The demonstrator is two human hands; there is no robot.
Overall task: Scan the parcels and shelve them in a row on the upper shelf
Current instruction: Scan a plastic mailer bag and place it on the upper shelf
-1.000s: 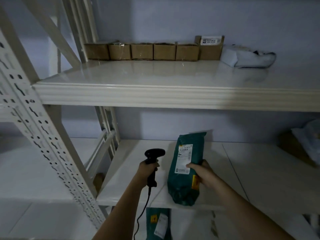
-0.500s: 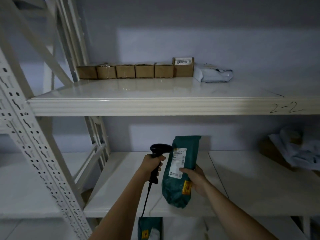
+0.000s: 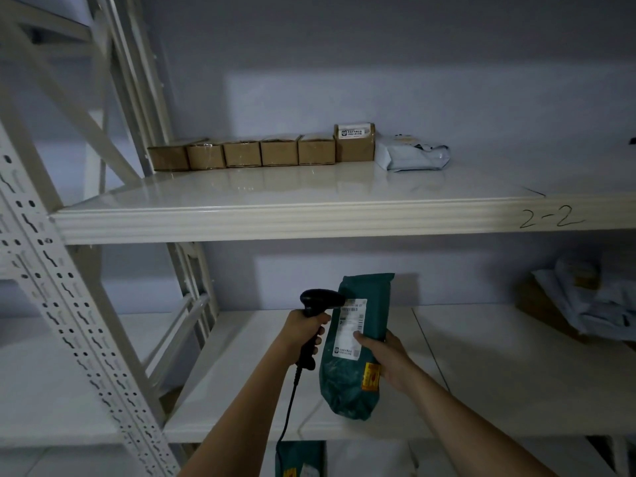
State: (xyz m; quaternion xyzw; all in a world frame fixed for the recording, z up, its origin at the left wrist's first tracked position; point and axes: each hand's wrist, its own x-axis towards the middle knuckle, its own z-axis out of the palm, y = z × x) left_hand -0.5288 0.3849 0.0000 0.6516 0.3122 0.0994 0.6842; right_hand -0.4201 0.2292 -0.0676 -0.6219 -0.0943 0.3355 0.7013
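My right hand (image 3: 387,359) grips a green parcel bag (image 3: 347,383) upright over the lower shelf, its white label (image 3: 351,328) turned to the left. My left hand (image 3: 304,333) holds a black corded barcode scanner (image 3: 318,299), whose head sits right against the label's top. On the upper shelf (image 3: 309,215), marked "2-2", several brown cardboard boxes (image 3: 261,154) stand in a row at the back, with a pale grey mailer bag (image 3: 411,154) at the row's right end.
A perforated white upright (image 3: 69,321) and diagonal braces rise at the left. Crumpled pale bags and a brown box (image 3: 581,304) lie at the right of the lower shelf (image 3: 481,373). Another green parcel (image 3: 301,459) shows below, near the scanner's cable.
The view has tilted upward, so the upper shelf sits lower in frame. The scanner's head has closed in on the parcel's label; both hands keep their hold.
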